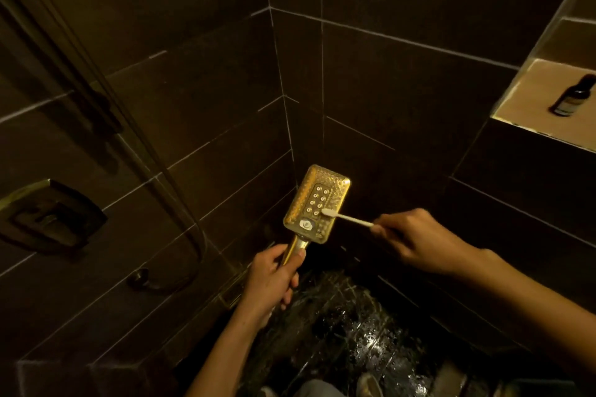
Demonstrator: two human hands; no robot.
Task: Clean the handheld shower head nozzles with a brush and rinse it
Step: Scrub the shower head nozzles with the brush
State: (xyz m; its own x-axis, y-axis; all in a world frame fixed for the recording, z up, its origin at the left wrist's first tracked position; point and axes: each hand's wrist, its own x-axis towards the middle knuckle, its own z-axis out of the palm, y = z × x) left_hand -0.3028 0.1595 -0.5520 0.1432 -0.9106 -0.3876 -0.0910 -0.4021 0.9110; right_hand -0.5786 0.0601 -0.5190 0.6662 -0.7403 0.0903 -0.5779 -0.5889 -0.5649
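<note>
Gripping the gold shower head (316, 203) by its handle at frame centre, my left hand (269, 280) holds it face-up; my right hand (416, 242) pinches a white brush (346, 218), bristles touching its nozzles.

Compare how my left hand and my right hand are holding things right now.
The left hand wraps its fingers round the handle of the gold shower head; the right hand holds only the end of the thin white brush. The left hand sits below the head; the right hand reaches in from the side. Both grip something.
</note>
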